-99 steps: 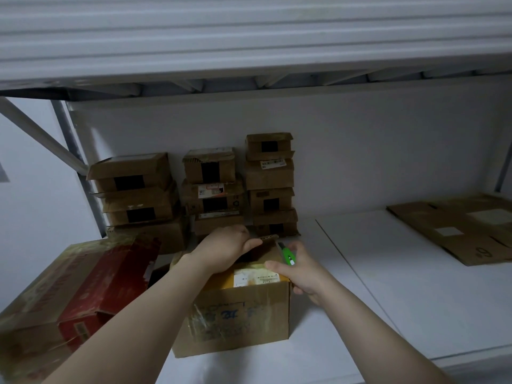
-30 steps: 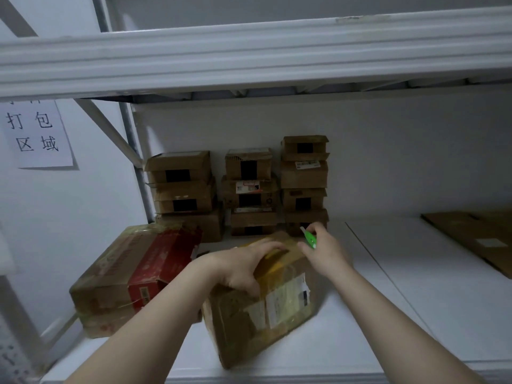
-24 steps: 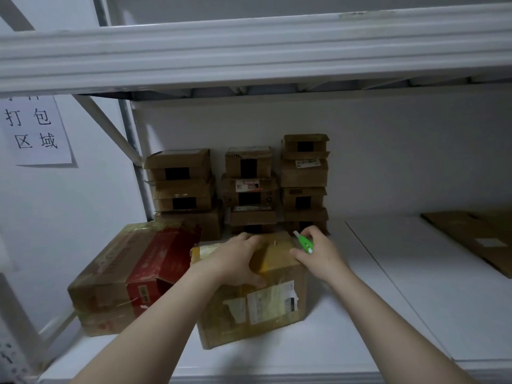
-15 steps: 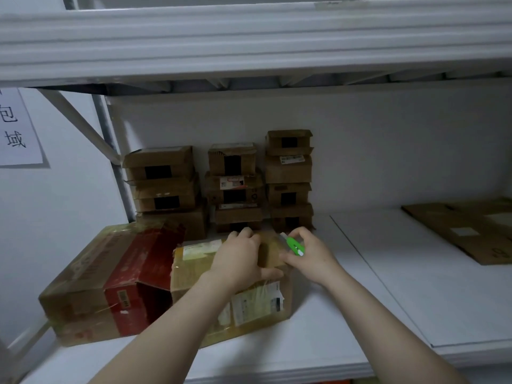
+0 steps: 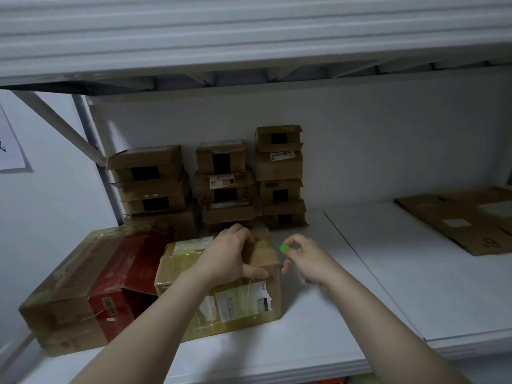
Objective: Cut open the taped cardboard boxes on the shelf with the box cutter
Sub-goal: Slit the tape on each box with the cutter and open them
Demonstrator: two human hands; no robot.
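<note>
A taped cardboard box (image 5: 243,303) with white labels stands near the front of the white shelf (image 5: 304,345). My left hand (image 5: 227,256) lies over its top, fingers curled over the far edge and thumb on the front face. My right hand (image 5: 307,259) holds the green box cutter (image 5: 284,249) just off the box's upper right edge. The blade is too small to make out.
A larger red and brown box (image 5: 91,284) lies against the taped box on the left. Three stacks of small cardboard boxes (image 5: 224,187) stand at the back wall. Flattened cardboard (image 5: 465,220) lies at the far right. An upper shelf beam (image 5: 249,37) hangs overhead.
The box was turned and set flat with its labelled side facing me. My right hand with the cutter has drawn away from the box top to just beyond its right edge.
</note>
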